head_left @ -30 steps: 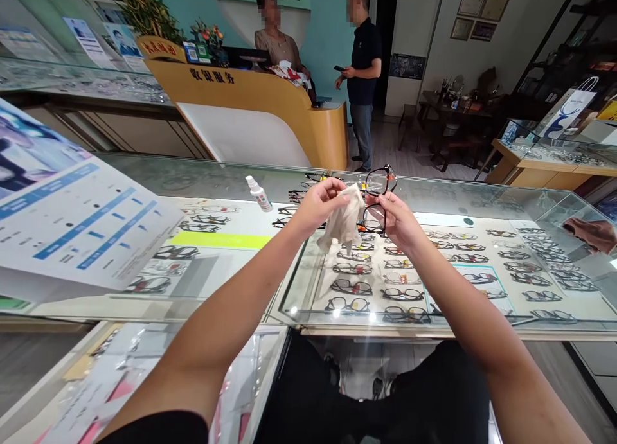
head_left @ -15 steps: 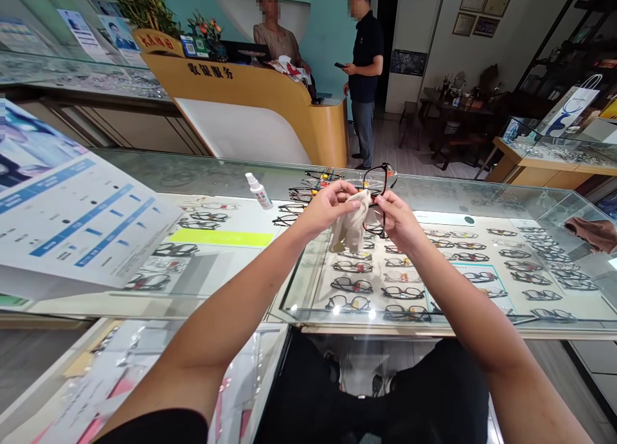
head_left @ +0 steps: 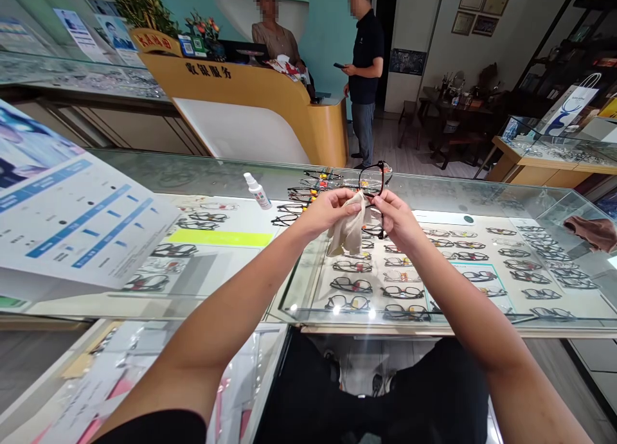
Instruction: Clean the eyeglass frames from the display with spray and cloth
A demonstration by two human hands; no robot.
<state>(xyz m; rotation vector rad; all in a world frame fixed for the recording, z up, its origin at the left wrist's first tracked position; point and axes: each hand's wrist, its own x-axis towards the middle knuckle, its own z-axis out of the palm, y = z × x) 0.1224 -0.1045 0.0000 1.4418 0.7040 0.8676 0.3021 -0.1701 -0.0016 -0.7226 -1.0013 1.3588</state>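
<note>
Both my hands are raised over the glass display counter (head_left: pixel 482 206). My left hand (head_left: pixel 325 213) is closed on a pale beige cloth (head_left: pixel 348 232), which hangs down from my fingers and presses against the glasses. My right hand (head_left: pixel 396 219) pinches a pair of black-framed glasses (head_left: pixel 373 182), held upright with one lens above my fingers. The two hands nearly touch at the frame.
A small white spray bottle (head_left: pixel 256 191) lies on the glass to the left. A large printed sheet (head_left: pixel 72 219) covers the counter's left end. Several glasses lie inside the case. Two people stand at a yellow reception desk (head_left: pixel 270 103) behind.
My hands have drawn closer together, bringing the cloth onto the glasses. The frame has shifted slightly left and up.
</note>
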